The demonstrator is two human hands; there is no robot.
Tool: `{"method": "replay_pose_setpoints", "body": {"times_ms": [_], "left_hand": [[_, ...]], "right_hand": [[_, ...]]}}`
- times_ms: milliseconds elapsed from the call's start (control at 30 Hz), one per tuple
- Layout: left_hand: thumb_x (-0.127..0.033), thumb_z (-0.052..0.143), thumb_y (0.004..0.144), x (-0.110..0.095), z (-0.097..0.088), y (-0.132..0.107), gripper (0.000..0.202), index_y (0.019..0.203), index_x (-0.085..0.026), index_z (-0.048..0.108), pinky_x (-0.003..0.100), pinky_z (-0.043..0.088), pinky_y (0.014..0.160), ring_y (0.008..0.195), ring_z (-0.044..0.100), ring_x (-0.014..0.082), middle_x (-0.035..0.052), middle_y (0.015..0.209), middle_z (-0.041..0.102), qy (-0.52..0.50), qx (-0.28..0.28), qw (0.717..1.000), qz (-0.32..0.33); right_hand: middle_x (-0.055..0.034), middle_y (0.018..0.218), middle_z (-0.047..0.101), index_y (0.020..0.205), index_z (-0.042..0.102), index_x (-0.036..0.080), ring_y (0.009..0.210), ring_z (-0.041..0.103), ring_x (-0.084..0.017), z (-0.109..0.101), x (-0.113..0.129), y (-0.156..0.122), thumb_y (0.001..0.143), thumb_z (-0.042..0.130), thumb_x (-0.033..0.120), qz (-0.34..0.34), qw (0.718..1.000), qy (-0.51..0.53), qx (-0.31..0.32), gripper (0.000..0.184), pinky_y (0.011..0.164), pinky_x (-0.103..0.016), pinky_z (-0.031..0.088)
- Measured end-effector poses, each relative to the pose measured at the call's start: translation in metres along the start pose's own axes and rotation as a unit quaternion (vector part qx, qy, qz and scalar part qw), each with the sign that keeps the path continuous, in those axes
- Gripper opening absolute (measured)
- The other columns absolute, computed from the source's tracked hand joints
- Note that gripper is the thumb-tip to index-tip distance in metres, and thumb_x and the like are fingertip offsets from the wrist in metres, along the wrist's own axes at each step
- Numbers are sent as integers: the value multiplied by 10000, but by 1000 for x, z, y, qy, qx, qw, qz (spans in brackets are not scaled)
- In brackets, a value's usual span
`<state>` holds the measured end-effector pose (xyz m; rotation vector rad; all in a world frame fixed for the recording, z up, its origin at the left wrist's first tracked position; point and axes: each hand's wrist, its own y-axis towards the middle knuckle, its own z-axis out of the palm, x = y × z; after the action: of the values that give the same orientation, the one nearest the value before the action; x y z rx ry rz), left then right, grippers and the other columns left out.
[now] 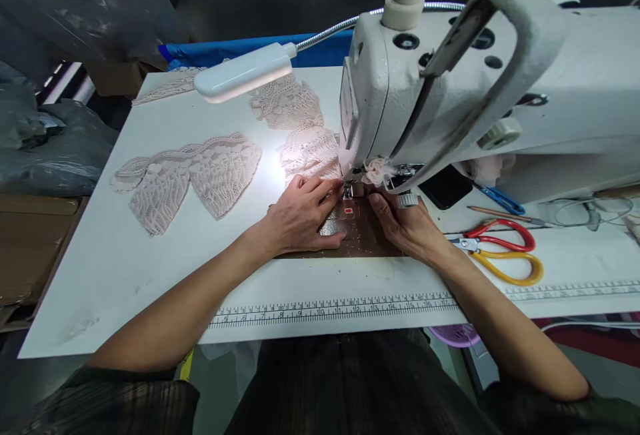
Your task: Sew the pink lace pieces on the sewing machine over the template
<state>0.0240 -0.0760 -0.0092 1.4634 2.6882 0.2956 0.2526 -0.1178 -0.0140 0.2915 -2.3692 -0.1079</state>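
My left hand (306, 216) lies just left of the presser foot (350, 189) of a white sewing machine (383, 88). Its fingers rest flat at the near edge of a pale pink lace piece (307, 151), the thumb spread toward me. On the foot's right side, my right hand (411, 227) is bent inward with its thumb beside the needle area. Its other fingers are partly hidden behind the machine head, and whatever they hold is hidden too. A brown plate (365, 238) lies beneath both hands. Another lace piece (287, 101) lies behind the first.
A cut lace piece (193, 175) lies on the white table (115, 275) to the left. A lamp (245, 71) reaches over from behind. Rightward are scissors (505, 235) with red and yellow handles, a black phone (446, 187) and blue snips (503, 200). A ruler strip (330, 310) runs along the front.
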Motion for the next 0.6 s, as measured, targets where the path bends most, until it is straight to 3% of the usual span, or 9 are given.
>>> {"method": "replay_pose_setpoints", "body": {"times_ms": [167, 367, 600], "left_hand": [[-633, 469, 885, 2, -1, 0, 719, 1316, -61, 540, 428, 388, 852, 1067, 532, 331, 175, 1124, 598, -17, 27, 999, -24], [-620, 481, 901, 6, 3, -1, 699, 1343, -80, 522, 436, 377, 905, 1099, 520, 325, 164, 1136, 588, -54, 24, 998, -37], [-518, 557, 900, 25, 4, 8, 476, 1226, -176, 615, 454, 389, 942, 1130, 523, 312, 140, 1193, 594, -124, 9, 992, -36]], "right_hand": [[-138, 1112, 643, 1199, 593, 177, 970, 629, -257, 5, -7, -6, 955, 460, 355, -38, 999, 0, -22, 330, 848, -420, 532], [-163, 1114, 636, 1215, 584, 152, 926, 634, -261, 9, -11, -5, 936, 464, 295, -58, 997, -46, -37, 335, 826, -433, 541], [-203, 1121, 617, 1279, 538, 105, 972, 627, -289, 14, -11, -11, 965, 435, 294, -79, 992, -95, -24, 381, 817, -442, 552]]}}
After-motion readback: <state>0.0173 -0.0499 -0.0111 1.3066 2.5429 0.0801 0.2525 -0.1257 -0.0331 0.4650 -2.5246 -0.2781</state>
